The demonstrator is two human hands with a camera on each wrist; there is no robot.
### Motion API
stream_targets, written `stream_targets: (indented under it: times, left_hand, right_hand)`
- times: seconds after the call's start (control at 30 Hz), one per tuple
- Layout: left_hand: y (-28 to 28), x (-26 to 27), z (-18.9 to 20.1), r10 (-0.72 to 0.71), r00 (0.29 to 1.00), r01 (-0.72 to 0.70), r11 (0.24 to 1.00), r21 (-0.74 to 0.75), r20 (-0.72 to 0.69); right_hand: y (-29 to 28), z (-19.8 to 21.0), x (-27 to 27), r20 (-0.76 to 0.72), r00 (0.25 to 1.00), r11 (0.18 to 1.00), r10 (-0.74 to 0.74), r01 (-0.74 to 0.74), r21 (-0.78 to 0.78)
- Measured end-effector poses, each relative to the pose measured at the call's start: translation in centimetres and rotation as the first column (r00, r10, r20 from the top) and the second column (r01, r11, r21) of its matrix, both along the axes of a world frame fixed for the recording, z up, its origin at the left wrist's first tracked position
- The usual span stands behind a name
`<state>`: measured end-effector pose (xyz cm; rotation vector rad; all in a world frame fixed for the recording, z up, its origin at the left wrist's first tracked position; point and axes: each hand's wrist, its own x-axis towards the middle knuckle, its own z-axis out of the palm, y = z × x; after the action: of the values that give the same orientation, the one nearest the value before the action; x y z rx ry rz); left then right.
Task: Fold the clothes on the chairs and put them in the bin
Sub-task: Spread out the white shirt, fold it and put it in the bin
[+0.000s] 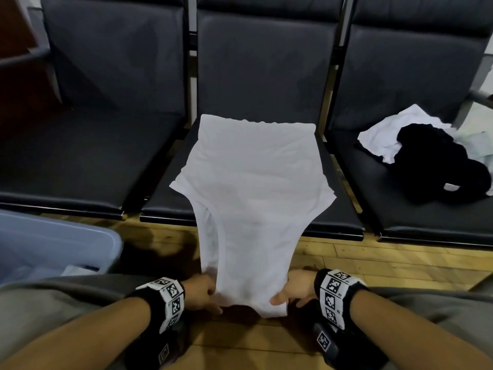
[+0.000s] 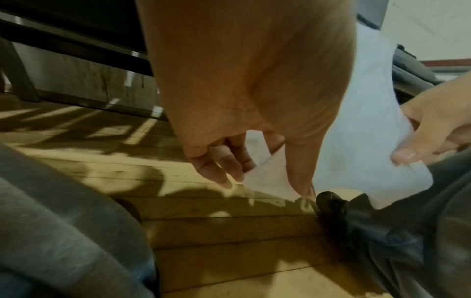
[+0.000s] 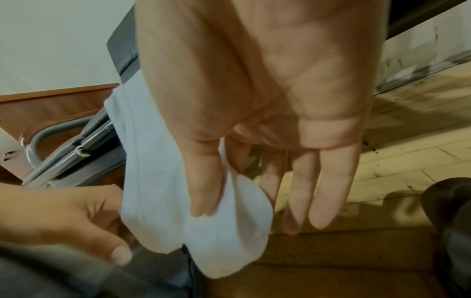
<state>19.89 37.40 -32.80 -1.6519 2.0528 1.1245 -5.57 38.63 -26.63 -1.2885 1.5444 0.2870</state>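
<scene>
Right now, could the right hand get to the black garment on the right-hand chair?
Probably not at once: the right hand is pinching the white undershirt; once it lets go, nothing blocks the way to the black garment.

White garment (image 1: 253,182) spread over the middle chair (image 1: 261,76), bin (image 1: 53,241) at the left.
Its upper part is laid flat on the seat; its narrow lower end is hung past the front edge. More white and black clothes (image 1: 426,153) are heaped on the right chair (image 1: 416,76).
</scene>
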Motion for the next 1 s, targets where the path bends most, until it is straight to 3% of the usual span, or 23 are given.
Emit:
stream_targets:
  times: [0.2,0.27,0.37,0.47,0.63,0.73,0.87,0.93,1.0]
  left_hand:
    - [-0.6,0.2,6.3,-0.062,0.997,0.064,0.997,0.031,-0.042]
    - [-1.6,0.4,9.7,-0.062,0.989,0.067,0.997,0.034,-0.136]
    - [-3.4,0.4,15.3,0.03,0.952,-0.042,0.999,-0.033,-0.305]
    - [-4.9,0.4,19.8,0.065,0.943,-0.135,0.971,-0.198,-0.326]
    - [-5.9,0.5,24.1,0.164,0.898,-0.296,0.912,-0.284,-0.409]
    - [-6.2,1.0,26.9,0.224,0.813,-0.423,0.862,-0.28,-0.538]
    - [-6.3,2.3,31.9,0.251,0.617,-0.447,0.892,-0.07,-0.746]
    - [-6.5,2.8,34.5,0.193,0.603,-0.386,0.92,-0.071,-0.774]
    - [-7.0,2.8,36.6,0.117,0.654,-0.333,0.932,-0.146,-0.747]
  right_hand:
    - [-0.1,3.4,-0.1,0.242,0.968,0.997,-0.069,0.062,0.039]
    - [-0.5,5.7,0.0,0.325,0.937,0.991,-0.127,0.13,0.011]
    - [-1.3,9.7,0.4,0.42,0.888,0.973,-0.188,0.227,-0.044]
    - [-3.1,13.2,0.3,0.438,0.872,0.936,-0.218,0.314,-0.158]
    - [-5.4,17.9,-0.4,0.349,0.876,0.848,-0.334,0.441,-0.296]
    - [-6.2,20.7,-1.4,0.489,0.785,0.738,-0.379,0.576,-0.352]
    - [-6.1,25.2,-2.6,0.725,0.609,0.675,-0.321,0.684,-0.276]
    - [-5.8,27.3,-3.1,0.794,0.548,0.695,-0.262,0.678,-0.239]
    - [-6.0,28.8,-3.8,0.825,0.537,0.739,-0.175,0.625,-0.251]
